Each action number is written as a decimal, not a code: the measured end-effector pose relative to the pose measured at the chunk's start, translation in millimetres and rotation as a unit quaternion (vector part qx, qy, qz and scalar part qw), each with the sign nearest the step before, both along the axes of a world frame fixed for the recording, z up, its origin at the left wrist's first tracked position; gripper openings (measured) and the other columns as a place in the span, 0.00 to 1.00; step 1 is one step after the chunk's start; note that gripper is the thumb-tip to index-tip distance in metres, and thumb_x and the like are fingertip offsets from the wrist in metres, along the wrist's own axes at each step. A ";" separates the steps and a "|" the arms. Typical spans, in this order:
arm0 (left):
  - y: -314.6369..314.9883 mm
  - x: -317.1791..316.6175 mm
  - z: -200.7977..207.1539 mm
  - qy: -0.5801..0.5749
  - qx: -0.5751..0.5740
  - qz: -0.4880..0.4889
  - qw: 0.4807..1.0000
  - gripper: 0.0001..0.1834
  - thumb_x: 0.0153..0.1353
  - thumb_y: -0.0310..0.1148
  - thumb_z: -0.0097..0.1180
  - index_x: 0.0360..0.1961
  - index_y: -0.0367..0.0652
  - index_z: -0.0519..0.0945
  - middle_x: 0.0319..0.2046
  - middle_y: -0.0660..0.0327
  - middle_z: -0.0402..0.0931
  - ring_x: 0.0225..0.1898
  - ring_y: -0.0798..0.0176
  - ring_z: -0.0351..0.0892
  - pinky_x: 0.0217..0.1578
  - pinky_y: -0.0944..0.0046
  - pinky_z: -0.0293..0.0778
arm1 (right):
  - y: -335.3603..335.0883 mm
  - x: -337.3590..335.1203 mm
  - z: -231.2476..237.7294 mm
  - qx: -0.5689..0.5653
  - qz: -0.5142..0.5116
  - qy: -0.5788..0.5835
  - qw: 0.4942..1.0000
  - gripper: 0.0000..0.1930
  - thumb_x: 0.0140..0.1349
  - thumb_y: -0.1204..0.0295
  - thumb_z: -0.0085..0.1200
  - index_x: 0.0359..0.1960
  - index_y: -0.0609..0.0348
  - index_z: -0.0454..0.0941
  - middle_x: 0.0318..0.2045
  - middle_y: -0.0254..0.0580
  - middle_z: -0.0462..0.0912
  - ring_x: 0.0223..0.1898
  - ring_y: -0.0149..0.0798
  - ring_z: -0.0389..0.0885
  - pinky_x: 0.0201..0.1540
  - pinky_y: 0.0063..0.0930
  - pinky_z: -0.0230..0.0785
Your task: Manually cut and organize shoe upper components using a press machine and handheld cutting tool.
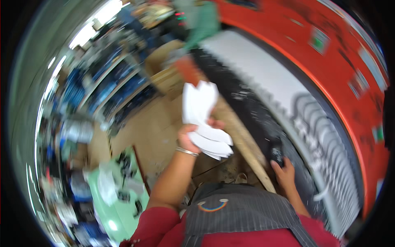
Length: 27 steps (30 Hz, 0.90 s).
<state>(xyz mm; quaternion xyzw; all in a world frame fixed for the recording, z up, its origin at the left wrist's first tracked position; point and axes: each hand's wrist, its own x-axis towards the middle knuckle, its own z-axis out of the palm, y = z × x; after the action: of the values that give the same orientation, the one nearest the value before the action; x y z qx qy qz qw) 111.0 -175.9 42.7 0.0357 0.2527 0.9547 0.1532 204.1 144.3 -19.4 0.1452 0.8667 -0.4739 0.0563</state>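
My left hand [189, 138] is closed round a stack of white curved cut-out pieces [201, 107]; the thumb lies on this side and fingertips show at the far edge. The pieces fan out slightly at both ends. Lower right, my right hand [284, 172] is closed at the near end of a small black handheld object [276, 151], blurred, over the dark edge of the machine bed. Beyond it lies a white sheet [255, 61] on the bed, with rows of curved cut shapes [319, 119] toward its right end.
An orange-red machine beam [296, 37] spans the upper right. A wooden strip [242, 131] runs along the bed's near side. Left stand shelves [119, 86] with blue items and a light-green table [117, 214] bearing small black parts. Cardboard boxes [162, 57] stand at the back.
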 end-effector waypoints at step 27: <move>-153.4 463.2 -86.1 -0.067 0.202 0.612 0.761 0.34 0.52 0.47 0.51 0.57 0.39 0.62 0.38 0.55 0.70 0.36 0.58 0.71 0.48 0.54 0.67 | -445.4 37.4 -14.8 -0.135 0.583 -0.299 0.743 0.14 0.56 0.62 0.58 0.32 0.62 0.75 0.24 0.33 0.76 0.26 0.27 0.74 0.29 0.22 0.65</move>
<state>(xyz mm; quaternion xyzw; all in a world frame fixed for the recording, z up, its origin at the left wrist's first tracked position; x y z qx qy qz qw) 574.2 -329.3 -43.4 -0.1604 0.0107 0.8743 -0.4580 241.5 -301.1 -34.2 -0.2627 0.6482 -0.3928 0.5971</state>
